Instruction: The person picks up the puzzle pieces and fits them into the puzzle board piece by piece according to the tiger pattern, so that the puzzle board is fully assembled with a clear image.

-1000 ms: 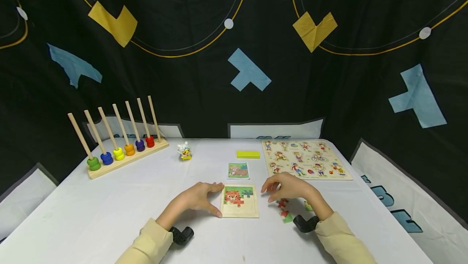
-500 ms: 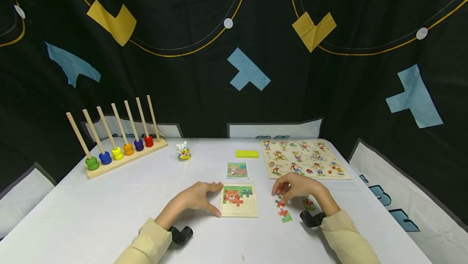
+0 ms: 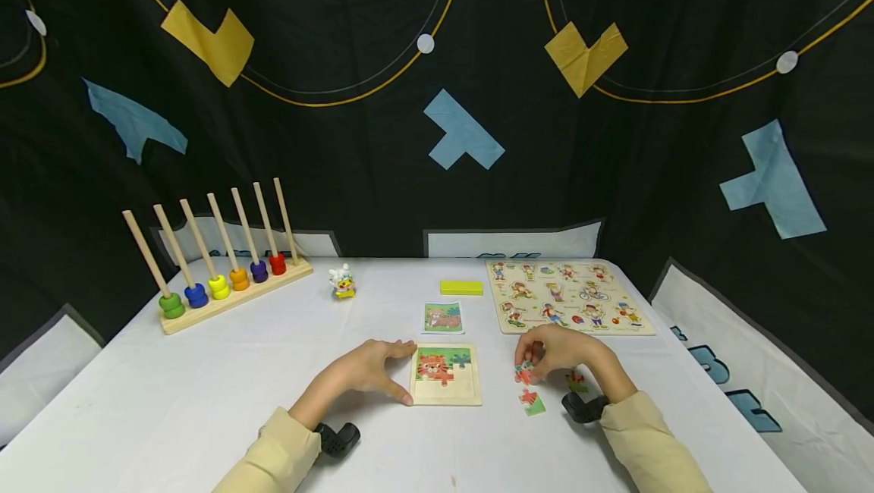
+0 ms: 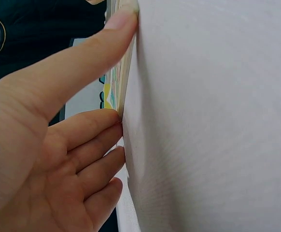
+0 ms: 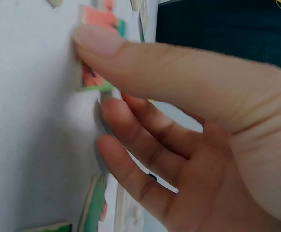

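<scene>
My left hand (image 3: 369, 366) rests against the left edge of a square wooden puzzle tray (image 3: 466, 393), thumb at the near corner and index finger at the far corner. In the tray, joined pieces show an orange cat-like face (image 3: 432, 366) and green background; the lower part is bare wood. To its right, my right hand (image 3: 558, 347) pinches a red-and-green puzzle piece (image 3: 523, 374) at the table surface. The right wrist view shows the thumb over this piece (image 5: 97, 18), partly hiding it. Other loose pieces lie close by: a red-and-green one (image 3: 533, 403) nearer me and another (image 3: 576, 381) under the wrist.
Beyond the tray lie a small picture card (image 3: 443, 318) and a yellow block (image 3: 461, 288). A wooden figure board (image 3: 570, 299) is at the back right. A toy figurine (image 3: 343, 281) and a pegged ring stacker (image 3: 235, 297) stand at the back left.
My right hand has moved right and down, from beside the tray to the loose pieces, and now pinches one. The left hand has stayed at the tray.
</scene>
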`<state>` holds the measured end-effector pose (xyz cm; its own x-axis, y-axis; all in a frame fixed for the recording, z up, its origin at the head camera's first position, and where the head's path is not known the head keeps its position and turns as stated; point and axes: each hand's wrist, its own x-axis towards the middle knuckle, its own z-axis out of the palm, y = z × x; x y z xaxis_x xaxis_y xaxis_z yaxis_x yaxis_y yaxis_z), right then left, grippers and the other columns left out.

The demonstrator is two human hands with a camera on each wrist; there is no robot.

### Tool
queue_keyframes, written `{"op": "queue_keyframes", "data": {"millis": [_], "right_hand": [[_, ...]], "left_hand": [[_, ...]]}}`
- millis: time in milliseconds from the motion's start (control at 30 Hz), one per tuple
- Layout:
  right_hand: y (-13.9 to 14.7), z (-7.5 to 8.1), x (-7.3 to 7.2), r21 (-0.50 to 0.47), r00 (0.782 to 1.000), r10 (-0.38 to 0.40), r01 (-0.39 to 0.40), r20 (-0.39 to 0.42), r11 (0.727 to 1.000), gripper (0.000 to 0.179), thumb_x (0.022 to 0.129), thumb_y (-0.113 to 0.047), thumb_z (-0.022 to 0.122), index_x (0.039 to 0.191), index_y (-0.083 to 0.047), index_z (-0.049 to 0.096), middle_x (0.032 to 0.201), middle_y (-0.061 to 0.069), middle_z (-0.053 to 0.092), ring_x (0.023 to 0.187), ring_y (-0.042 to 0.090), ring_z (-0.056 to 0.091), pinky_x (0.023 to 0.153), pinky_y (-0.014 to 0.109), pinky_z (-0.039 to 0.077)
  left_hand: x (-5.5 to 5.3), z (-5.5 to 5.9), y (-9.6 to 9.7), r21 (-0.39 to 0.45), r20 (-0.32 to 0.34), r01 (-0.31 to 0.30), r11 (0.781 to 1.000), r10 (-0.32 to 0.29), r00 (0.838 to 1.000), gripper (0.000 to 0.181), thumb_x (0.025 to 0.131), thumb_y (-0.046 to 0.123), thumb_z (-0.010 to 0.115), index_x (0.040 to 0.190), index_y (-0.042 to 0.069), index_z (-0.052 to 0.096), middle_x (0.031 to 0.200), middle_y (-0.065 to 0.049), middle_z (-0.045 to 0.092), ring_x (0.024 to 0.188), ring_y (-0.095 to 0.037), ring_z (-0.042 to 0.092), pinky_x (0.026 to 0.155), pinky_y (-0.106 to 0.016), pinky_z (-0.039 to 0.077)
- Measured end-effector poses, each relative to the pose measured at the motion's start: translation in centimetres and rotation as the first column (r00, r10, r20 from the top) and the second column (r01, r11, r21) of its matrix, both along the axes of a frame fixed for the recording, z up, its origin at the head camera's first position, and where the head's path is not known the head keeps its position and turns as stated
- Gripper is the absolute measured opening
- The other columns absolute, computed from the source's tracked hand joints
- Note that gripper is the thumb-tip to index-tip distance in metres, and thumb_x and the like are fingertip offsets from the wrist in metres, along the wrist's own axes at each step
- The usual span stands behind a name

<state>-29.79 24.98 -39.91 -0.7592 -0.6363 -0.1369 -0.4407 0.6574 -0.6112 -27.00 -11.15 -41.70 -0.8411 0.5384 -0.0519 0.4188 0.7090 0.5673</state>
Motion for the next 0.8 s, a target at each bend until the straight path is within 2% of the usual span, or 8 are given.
{"op": "queue_keyframes", "data": {"millis": [167,300,567,800], "right_hand": [[0.1,-0.6,-0.4,0.005,0.996,-0.034,0.034,-0.077,0.999,0.015,0.078,-0.009,0.079,0.086,-0.012,0.067,0.078,-0.003,0.059,0.069,0.013,0.05,0.06,0.024,0.043],[0.1,-1.0,-0.8,-0.005,0.993,-0.022,0.022,-0.116,1.0,0.01,0.082,-0.011,0.076,0.086,-0.015,0.067,0.076,-0.007,0.058,0.067,0.01,0.049,0.059,0.023,0.042],[-0.2,-1.0,-0.8,-0.061,0.992,0.005,-0.012,-0.122,0.998,0.009,0.085,-0.016,0.075,0.092,-0.013,0.07,0.084,-0.007,0.065,0.075,0.01,0.056,0.066,0.025,0.049],[-1.0,-1.1,-0.7,-0.09,0.99,-0.041,0.029,-0.137,0.996,0.018,0.082,-0.016,0.077,0.099,-0.018,0.071,0.088,-0.006,0.064,0.078,0.012,0.056,0.068,0.026,0.049]], "left_hand": [[0.0,0.0,0.0,0.002,0.005,-0.007,1.0,0.007,1.0,0.092,0.063,0.036,0.089,0.138,0.001,0.05,0.146,-0.017,0.043,0.136,-0.036,0.037,0.112,-0.054,0.025],[-0.1,0.0,0.0,0.003,0.002,-0.001,1.0,0.001,1.0,0.092,0.063,0.036,0.089,0.138,0.0,0.05,0.146,-0.016,0.043,0.136,-0.035,0.037,0.112,-0.053,0.026],[-0.2,-0.1,0.0,0.003,0.001,0.005,1.0,-0.005,1.0,0.092,0.063,0.036,0.089,0.138,0.0,0.05,0.146,-0.016,0.043,0.136,-0.035,0.037,0.112,-0.052,0.027],[-0.1,0.0,0.0,0.005,0.002,0.009,1.0,-0.009,1.0,0.092,0.064,0.036,0.089,0.138,-0.001,0.05,0.146,-0.016,0.043,0.136,-0.035,0.037,0.112,-0.052,0.028]]}}
